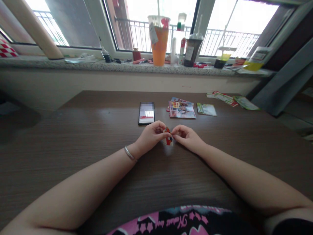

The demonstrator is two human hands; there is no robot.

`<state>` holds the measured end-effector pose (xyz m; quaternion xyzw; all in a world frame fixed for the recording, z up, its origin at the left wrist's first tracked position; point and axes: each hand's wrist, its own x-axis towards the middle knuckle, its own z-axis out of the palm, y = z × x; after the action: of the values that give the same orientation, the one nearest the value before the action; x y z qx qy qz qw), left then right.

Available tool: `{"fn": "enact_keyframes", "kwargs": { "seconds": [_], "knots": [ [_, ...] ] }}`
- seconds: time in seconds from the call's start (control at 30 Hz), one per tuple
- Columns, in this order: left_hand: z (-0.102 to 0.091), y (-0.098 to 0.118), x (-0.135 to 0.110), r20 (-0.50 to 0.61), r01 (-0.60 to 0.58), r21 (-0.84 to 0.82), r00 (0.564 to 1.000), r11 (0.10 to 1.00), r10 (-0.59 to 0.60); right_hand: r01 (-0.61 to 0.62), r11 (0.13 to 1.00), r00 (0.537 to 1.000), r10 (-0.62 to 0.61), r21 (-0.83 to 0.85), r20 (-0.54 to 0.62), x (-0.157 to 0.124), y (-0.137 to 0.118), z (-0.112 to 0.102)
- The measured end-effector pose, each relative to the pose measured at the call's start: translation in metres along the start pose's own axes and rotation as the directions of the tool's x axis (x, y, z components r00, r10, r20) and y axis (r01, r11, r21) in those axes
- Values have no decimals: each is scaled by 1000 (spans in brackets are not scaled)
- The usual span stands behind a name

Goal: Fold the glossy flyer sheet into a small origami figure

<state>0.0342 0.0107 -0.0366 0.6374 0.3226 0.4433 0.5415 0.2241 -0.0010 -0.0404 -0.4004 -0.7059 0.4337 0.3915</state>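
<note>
Near the middle of the table, my left hand point(155, 133) pinches a small flat red piece point(168, 140) with black and pale parts and a clear-looking edge. It may be a sticker or a small cut-out; its kind is too small to tell. My right hand point(186, 137) has thumb and forefinger pressed together at the right edge of that same piece. The fingers partly cover it. A phone point(146, 113) with a lit, partly blurred screen lies just beyond my left hand. Beyond the right one are colourful printed packets point(182, 109), stacked loosely.
A small stack of cards point(206, 109) lies right of the packets, with more printed strips point(225, 98) at the table's back right. On the stone windowsill point(88, 66) stand an orange drink cup point(160, 42), a dark drink cup point(192, 50) and several small bottles and pens.
</note>
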Motion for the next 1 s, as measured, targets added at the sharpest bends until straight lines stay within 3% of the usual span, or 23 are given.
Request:
{"fn": "enact_keyframes", "kwargs": {
  "seconds": [0.3, 0.57, 0.73, 1.0],
  "knots": [
    [0, -1, -1, 21, -20, 86, 1000, 996, 18, 7, 999, 1000, -6, 45, -2, -3, 1, 2],
    [1, -2, -3, 82, 32, 18, 996, 999, -33, -37, 960, 995, 10, 278, 98, 1, -3, 3],
    [1, 0, -4, 96, 45, 47, 994, 998, -50, -61, 971, 996, 43, 231, 82, 0, -6, 5],
    [4, -3, 0, 156, 125, -35, 981, 991, -119, 71, 987, 997, -67, 144, -32, -3, -3, 8]
  ]
}}
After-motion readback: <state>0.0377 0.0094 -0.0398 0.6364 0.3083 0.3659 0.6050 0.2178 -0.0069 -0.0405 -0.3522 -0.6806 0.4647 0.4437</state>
